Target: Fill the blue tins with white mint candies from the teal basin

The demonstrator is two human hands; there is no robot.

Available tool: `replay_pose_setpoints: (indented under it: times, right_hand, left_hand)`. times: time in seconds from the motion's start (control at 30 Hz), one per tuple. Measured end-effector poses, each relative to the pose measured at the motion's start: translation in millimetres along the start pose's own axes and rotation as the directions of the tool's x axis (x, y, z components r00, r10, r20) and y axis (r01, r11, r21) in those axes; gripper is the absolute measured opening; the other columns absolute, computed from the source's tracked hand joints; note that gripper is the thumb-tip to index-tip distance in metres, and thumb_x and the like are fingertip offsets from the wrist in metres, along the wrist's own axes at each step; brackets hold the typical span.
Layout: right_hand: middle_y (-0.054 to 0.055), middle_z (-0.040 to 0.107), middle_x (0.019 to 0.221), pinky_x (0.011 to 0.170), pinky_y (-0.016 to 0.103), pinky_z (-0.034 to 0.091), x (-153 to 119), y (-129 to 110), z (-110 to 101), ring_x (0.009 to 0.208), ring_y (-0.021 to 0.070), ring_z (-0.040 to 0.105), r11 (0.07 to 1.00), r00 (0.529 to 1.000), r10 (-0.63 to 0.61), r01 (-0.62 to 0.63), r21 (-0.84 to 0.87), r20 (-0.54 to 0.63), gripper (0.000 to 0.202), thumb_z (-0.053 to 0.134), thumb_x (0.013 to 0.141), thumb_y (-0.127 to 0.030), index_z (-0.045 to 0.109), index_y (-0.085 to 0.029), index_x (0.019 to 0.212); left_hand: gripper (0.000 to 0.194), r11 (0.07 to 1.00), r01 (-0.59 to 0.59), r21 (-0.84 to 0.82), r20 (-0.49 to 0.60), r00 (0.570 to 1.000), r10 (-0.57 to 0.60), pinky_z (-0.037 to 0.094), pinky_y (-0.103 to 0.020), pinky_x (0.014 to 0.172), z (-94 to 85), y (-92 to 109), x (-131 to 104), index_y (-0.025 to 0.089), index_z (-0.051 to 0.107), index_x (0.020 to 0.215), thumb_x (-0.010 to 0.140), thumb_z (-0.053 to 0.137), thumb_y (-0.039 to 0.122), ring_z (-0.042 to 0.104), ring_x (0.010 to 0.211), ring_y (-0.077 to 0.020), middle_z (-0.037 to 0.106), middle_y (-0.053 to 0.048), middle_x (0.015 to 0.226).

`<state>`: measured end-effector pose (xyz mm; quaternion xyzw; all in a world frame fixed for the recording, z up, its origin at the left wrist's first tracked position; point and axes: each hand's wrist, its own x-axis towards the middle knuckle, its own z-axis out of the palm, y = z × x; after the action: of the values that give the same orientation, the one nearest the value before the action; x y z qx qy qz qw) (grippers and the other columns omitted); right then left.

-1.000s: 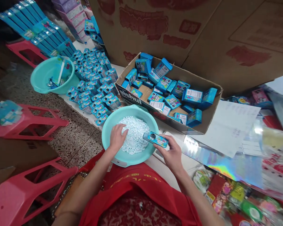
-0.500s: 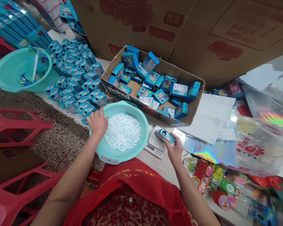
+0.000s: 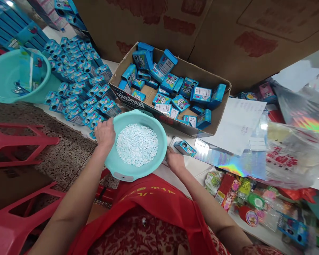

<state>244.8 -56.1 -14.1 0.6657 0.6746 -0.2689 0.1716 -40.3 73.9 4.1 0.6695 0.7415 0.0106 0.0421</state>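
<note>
A turquoise basin (image 3: 159, 159) of small pale candies (image 3: 137, 145) sits in front of me at the table's edge. My left hand (image 3: 105, 134) grips its left rim, fingers bent over the edge. At the right rim is my right hand (image 3: 174, 159), its fingers curled against the basin and partly hidden. One blue box (image 3: 185, 148) with a round hole in its top rests on the scale, just beyond my right hand and not touched by it. The scale (image 3: 177, 136) is mostly covered by the hand and the box.
Behind the basin is a cardboard tray (image 3: 220, 120) of blue boxes. Many upright blue boxes (image 3: 79, 88) stand at the left, beside another turquoise basin (image 3: 5, 79). Papers (image 3: 236, 124) and wrapped sweets (image 3: 255, 202) lie right. Red stools (image 3: 18, 145) stand at the left.
My right hand has let go of the blue box, which stays on the scale, and has moved left to the basin's right rim. My left hand remains at the left rim.
</note>
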Motion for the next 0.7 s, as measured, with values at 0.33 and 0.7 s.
replay_pose_setpoints:
  times: [0.33,0.7]
  right_hand:
    - [0.004,0.041,0.147,0.068,0.035,0.056,-14,12,8,0.088,0.0215,0.067,0.999,0.999,0.028,-0.029,-0.023,-0.022,0.054,0.035,0.085,-0.009,0.046,-0.026,0.135]
    - [0.008,0.064,0.102,0.070,0.033,0.054,-77,61,53,0.077,0.0166,0.064,0.794,0.734,0.317,0.141,0.591,-0.601,0.027,0.042,0.092,-0.033,0.063,-0.021,0.103]
  left_hand:
    - [0.038,0.999,-0.046,-0.018,0.017,0.999,0.046,0.041,-0.040,0.085,-4.1,1,7,0.018,0.059,0.124,0.089,0.045,0.024,0.052,0.102,-0.0313,0.066,-0.013,0.101]
    - [0.037,0.990,-0.113,-0.084,0.050,0.992,0.118,0.042,-0.038,0.079,-4.5,21,9,0.022,0.061,0.122,0.087,0.047,0.024,0.053,0.100,-0.0303,0.066,-0.012,0.106]
